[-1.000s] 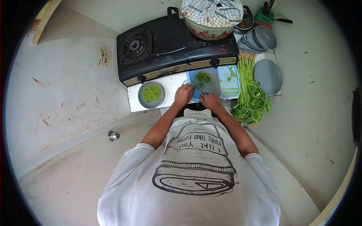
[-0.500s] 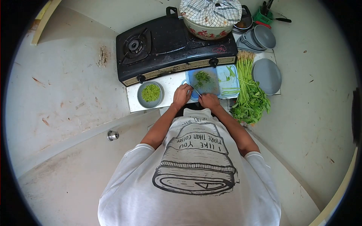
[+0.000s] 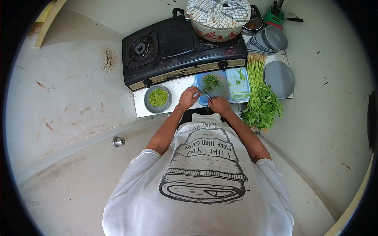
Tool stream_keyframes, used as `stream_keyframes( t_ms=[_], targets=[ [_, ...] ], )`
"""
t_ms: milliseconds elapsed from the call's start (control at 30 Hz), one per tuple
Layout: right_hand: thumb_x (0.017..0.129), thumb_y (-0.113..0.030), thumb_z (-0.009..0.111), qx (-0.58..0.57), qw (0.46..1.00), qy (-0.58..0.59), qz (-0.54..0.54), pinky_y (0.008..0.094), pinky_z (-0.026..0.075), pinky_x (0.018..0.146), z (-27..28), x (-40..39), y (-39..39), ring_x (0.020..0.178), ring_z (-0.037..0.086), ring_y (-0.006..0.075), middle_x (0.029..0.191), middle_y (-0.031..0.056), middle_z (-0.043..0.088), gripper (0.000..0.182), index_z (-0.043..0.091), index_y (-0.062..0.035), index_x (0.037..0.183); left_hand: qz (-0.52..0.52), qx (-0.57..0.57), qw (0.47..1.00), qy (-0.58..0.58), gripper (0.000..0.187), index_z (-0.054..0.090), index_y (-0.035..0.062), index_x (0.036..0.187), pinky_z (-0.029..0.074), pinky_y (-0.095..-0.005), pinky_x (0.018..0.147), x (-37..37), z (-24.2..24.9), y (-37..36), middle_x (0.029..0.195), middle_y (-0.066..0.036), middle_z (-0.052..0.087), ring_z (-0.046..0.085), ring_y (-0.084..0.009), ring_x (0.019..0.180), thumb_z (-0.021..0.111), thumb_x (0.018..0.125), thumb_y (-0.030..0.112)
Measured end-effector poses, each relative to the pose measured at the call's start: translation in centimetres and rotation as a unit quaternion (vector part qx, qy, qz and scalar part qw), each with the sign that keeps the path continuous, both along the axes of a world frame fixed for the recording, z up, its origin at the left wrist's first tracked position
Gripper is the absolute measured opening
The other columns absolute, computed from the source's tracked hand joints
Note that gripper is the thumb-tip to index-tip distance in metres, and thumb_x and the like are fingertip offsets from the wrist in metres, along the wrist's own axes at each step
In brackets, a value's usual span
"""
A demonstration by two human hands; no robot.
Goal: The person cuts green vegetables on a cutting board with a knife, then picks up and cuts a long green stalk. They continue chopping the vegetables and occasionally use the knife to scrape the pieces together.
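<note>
R grip [image 3: 219, 105] clamped on knife [image 3: 204, 93]; L grip [image 3: 189, 98] near it, can't tell if open/shut. Chopped greens [image 3: 212, 80] on board [image 3: 223, 93], just beyond R grip; bowl [image 3: 147, 107] w/ green bits [image 3: 158, 97] left of L grip; leafy bunch [image 3: 260, 98] right of R grip.

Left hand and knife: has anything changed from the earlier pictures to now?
The left hand has shifted slightly left, toward the grey bowl. Nothing visibly taken hold of or let go: the right hand still grips the knife over the chopping board.
</note>
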State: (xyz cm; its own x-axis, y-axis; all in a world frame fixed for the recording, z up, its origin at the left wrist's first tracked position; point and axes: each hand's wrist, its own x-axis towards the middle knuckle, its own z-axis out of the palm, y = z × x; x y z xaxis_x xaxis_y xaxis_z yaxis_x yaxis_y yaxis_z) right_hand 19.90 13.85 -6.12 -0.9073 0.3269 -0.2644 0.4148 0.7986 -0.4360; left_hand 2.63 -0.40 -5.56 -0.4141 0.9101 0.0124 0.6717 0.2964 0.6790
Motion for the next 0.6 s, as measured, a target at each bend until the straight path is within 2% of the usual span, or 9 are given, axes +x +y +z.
stream_keyframes(
  t_ms=[233, 500, 600],
  targets=[
    [0.099, -0.037, 0.053, -0.004, 1.0, -0.017, -0.007, 0.0526, 0.059, 0.075, -0.3, 0.1, 0.1, 0.079, 0.073, 0.0403, 0.085, 0.0228, 0.073, 0.041, 0.075, -0.0036, 0.089, 0.015, -0.01, 1.0, 0.01, 0.012, 0.076, 0.0059, 0.094, 0.054, -0.0415, 0.083, 0.5, 0.1, 0.1, 0.096, -0.01, 0.07, 0.065, -0.0311, 0.091, 0.073, 0.088, 0.016],
    [0.099, -0.037, 0.053, -0.017, 1.0, -0.024, -0.008, 0.0524, 0.059, 0.075, -0.7, 0.0, 0.3, 0.078, 0.073, 0.0401, 0.084, 0.0229, 0.073, 0.042, 0.075, -0.0026, 0.089, 0.105, -0.005, 0.993, -0.056, 0.008, 0.075, 0.0055, 0.091, 0.054, -0.0397, 0.074, 1.5, -0.9, 0.5, 0.093, -0.011, 0.07, 0.066, -0.029, 0.076, 0.073, 0.085, 0.011],
    [0.099, -0.042, 0.053, -0.023, 1.0, 0.002, -0.004, 0.0527, 0.059, 0.073, -1.1, 0.2, 0.3, 0.077, 0.073, 0.043, 0.082, 0.0259, 0.072, 0.047, 0.074, -0.0007, 0.088, 0.128, 0.003, 0.99, -0.058, 0.008, 0.075, 0.0056, 0.091, 0.055, -0.0387, 0.073, 2.1, -0.9, 0.7, 0.09, -0.01, 0.071, 0.066, -0.0278, 0.075, 0.072, 0.084, 0.009]
  ],
)
